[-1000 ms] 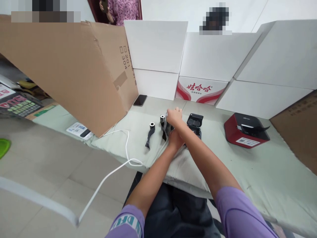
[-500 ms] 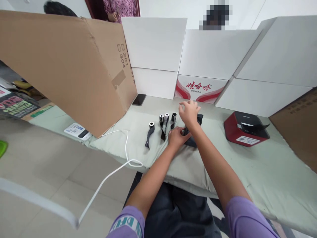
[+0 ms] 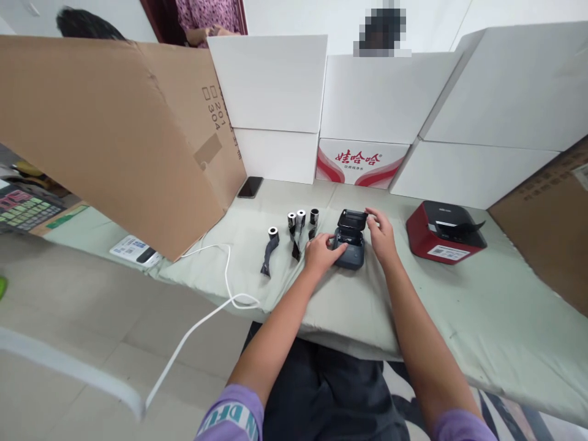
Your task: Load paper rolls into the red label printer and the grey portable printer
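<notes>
A small dark label printer (image 3: 350,246) with its lid up sits on the pale green cloth (image 3: 436,306). My left hand (image 3: 320,253) grips its left side, fingers curled against the body. On the printer's right side rests my right hand (image 3: 381,234), fingers slightly bent and touching the lid edge. Just left of the printer stand several small paper rolls (image 3: 301,219) with black wrappers, and one more roll (image 3: 272,234) stands apart, farther left.
A red printer (image 3: 443,233) sits to the right. White boxes (image 3: 386,104) line the back, one with red print (image 3: 361,162). A big brown carton (image 3: 114,135) leans at left, with a phone (image 3: 250,187), a white cable (image 3: 220,294) and a card (image 3: 133,248) beside it. People stand behind the boxes.
My right hand left the rolls and came down on the right side of the dark printer. My left hand slid onto its left side. A third roll now stands in the group.
</notes>
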Demonstrator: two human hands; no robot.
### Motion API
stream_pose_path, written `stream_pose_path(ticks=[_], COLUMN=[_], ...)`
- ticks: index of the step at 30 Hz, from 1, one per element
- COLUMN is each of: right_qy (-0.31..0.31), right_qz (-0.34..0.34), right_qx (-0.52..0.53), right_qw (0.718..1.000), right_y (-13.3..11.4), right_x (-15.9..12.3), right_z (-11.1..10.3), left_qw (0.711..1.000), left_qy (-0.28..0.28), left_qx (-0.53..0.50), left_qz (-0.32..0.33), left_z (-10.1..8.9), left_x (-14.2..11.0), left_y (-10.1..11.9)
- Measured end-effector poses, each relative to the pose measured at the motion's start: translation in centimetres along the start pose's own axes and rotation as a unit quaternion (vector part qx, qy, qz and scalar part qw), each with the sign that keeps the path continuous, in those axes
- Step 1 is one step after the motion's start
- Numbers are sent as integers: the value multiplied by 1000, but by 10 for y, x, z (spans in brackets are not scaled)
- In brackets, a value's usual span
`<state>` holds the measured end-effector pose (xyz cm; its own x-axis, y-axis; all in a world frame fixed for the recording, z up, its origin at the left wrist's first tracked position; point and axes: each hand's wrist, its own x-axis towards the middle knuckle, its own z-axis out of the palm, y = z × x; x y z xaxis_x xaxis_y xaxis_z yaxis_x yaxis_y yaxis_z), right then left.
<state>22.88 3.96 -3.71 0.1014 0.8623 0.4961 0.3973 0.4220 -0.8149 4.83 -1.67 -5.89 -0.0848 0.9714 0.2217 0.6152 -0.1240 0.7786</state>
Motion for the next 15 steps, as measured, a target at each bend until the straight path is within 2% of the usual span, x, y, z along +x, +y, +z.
stream_pose_path(ticks=[5, 15], right_qy=[-40, -18], right_qz=[-29, 33], right_qx=[-33, 16], right_qw=[998, 999], right_y=[1, 16], right_x=[-9, -6], right_z=[4, 15], left_qw=[1000, 1000], left_qy=[7, 5], left_qx=[7, -5], left_qz=[6, 1], left_z=[2, 1], left_x=[0, 0], left_y=[-2, -1])
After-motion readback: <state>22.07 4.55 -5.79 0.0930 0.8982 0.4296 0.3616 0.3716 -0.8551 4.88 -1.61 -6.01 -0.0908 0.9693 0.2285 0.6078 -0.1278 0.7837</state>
